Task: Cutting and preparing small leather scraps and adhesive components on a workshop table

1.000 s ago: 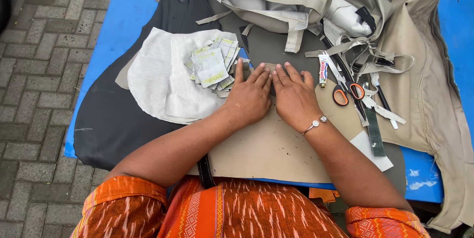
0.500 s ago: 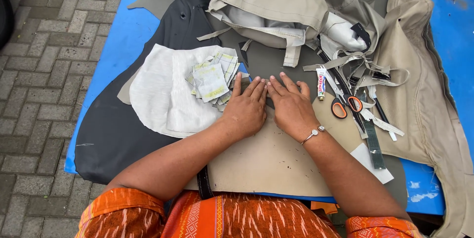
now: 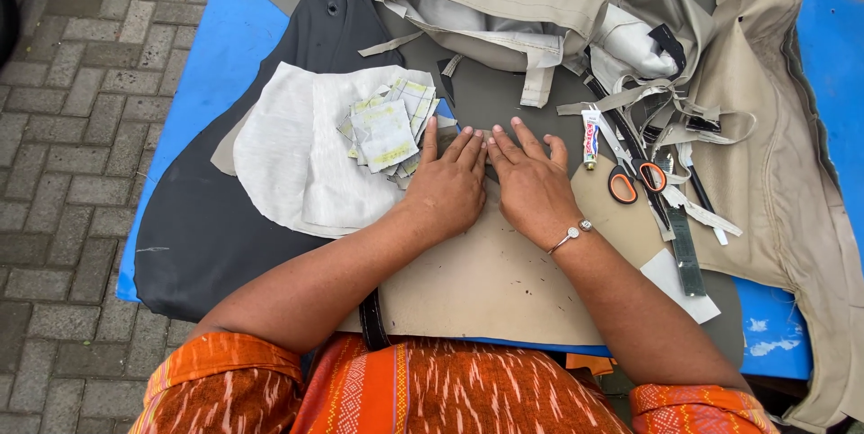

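Left hand (image 3: 447, 186) | right hand (image 3: 531, 184) | flat on tan board (image 3: 486, 281), fingertips' object hidden

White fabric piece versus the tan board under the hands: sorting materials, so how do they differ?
The white fabric piece is pale, rounded and soft, and lies on dark cloth; the tan board is brownish, straight-edged and stiff-looking. Small labels sit on the fabric; the left hand and right hand press the board. Both lie flat.

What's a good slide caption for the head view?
Both hands, left and right, press flat on tan fabric beside scissors.
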